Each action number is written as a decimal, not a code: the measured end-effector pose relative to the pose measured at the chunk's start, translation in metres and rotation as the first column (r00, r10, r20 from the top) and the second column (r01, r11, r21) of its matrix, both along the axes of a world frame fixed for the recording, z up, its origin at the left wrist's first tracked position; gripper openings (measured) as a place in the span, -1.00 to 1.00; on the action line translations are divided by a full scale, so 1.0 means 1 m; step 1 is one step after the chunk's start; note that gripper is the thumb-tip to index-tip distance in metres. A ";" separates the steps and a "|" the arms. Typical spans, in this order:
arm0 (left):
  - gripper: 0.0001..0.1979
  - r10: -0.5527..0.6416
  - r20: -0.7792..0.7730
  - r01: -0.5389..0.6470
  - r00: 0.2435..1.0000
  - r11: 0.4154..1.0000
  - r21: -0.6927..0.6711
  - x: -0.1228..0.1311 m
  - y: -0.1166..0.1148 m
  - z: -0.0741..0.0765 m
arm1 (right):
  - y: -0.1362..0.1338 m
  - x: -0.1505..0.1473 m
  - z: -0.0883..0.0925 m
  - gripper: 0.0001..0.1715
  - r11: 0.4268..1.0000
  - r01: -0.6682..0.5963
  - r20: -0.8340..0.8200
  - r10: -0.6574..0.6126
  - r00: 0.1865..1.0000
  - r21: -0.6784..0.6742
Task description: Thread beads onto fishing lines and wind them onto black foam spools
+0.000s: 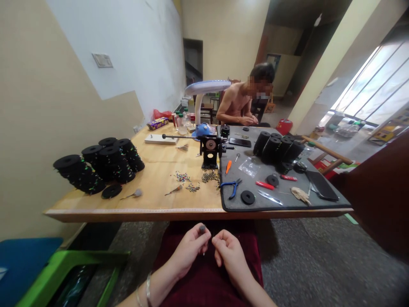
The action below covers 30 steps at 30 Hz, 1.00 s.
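Above the lap (209, 288), left hand (193, 245) is pinching a grey piece (202, 229), right hand (228, 249) pressing fingertips together, apparently handwork needing steadiness.

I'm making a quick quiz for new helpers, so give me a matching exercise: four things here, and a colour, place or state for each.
1. Left hand
2. Pliers
3. Lamp
4. Box

A. Purple and yellow
B. Holding a small dark-tipped piece
C. Standing behind the black machine
D. Blue-handled, on the grey mat

Pairs: 1-B, 2-D, 3-C, 4-A
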<state>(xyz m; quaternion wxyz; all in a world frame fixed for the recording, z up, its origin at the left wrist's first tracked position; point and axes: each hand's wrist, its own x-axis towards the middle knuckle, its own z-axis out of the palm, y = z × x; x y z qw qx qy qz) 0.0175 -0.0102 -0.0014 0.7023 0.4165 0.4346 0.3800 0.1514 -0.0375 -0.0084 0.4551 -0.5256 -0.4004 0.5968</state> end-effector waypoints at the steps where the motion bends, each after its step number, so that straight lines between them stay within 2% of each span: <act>1: -0.72 -0.001 -0.019 0.001 1.000 1.000 0.021 0.000 0.000 0.000 | 0.000 0.000 0.000 -0.60 1.000 -0.009 -0.008 0.009 1.000 -0.001; 8: -0.69 0.008 -0.141 0.013 0.990 0.990 0.143 0.000 0.000 0.008 | 0.001 -0.001 0.003 -0.66 0.999 -0.045 -0.047 0.044 0.998 -0.018; 18: -0.72 -0.027 -0.220 0.078 0.975 0.971 0.227 -0.002 0.001 0.006 | 0.002 0.000 0.000 -0.66 0.998 -0.042 -0.059 0.040 0.997 -0.038; 21: -0.75 -0.028 -0.273 0.108 0.962 0.954 0.281 -0.003 -0.001 0.008 | 0.003 0.000 -0.001 -0.64 0.999 -0.027 -0.063 0.025 0.998 -0.031; 26: -0.78 0.045 -0.410 0.143 0.911 0.898 0.416 -0.005 -0.005 0.013 | 0.004 0.000 -0.003 -0.57 1.000 -0.019 -0.032 0.019 0.999 0.001; 30: -0.79 0.051 -0.479 0.196 0.877 0.870 0.452 -0.007 -0.006 0.013 | 0.004 -0.001 -0.003 -0.57 1.000 -0.023 0.000 0.023 1.000 0.016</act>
